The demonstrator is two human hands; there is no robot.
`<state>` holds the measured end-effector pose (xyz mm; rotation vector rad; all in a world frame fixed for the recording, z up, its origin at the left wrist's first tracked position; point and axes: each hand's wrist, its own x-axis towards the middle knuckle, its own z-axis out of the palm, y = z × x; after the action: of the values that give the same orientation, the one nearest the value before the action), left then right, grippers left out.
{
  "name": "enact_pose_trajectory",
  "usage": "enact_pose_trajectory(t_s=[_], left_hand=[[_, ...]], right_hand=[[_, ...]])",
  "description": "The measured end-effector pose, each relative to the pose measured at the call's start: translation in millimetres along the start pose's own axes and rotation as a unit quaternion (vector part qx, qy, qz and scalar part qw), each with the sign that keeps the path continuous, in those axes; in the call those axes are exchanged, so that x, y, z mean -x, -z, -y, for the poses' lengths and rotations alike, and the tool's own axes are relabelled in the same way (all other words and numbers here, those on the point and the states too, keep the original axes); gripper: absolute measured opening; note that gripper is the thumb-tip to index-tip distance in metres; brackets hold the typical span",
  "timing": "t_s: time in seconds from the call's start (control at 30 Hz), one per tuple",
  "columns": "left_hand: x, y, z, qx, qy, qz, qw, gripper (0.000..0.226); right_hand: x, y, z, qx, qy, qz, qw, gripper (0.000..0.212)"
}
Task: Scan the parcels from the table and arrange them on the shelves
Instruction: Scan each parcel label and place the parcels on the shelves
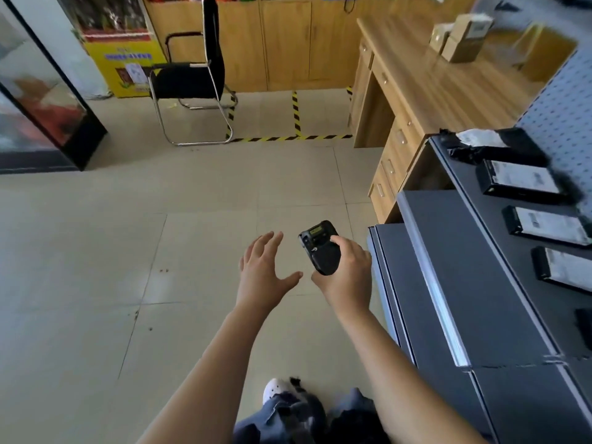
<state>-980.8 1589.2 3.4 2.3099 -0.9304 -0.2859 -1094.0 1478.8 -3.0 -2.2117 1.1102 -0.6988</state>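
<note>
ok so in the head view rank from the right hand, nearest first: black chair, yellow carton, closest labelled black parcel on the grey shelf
1. Flat black parcel with a white label, on the grey metal shelf right of the right hand, which grips a black handheld scanner.
2. Black chrome-framed chair, ahead to the left.
3. Yellow printed carton, behind the chair, at the wall.

Black parcels (520,181) line the grey shelf (490,238); boxes (464,40) top the desk (426,78).
</note>
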Motion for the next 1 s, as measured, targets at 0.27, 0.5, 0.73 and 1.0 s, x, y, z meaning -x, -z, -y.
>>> enact_pose_trajectory(t_s=[0.27,0.5,0.73,1.0], left_hand=[[-123.2,-4.0,21.7,-0.001,0.002,0.018,1.0,0.085],[-270.1,-24.0,5.3,0.005,-0.005,0.005,1.0,0.084],[-418.7,-40.5,-35.2,0.01,0.002,-0.019,1.0,0.082],[-550.5,-64.0,-47.2,-0.008,-0.01,0.021,1.0,0.083]], right_hand=[[-110.0,-50.0,9.5,0.012,-0.019,-0.008,1.0,0.073],[-254.8,-88.1,-6.7,0.003,0.001,-0.014,1.0,0.072],[-412.6,-93.8,-15.3,0.016,0.039,-0.015,0.999,0.073],[-534.7,-121.1,-39.3,0.035,0.013,-0.018,0.999,0.073]])
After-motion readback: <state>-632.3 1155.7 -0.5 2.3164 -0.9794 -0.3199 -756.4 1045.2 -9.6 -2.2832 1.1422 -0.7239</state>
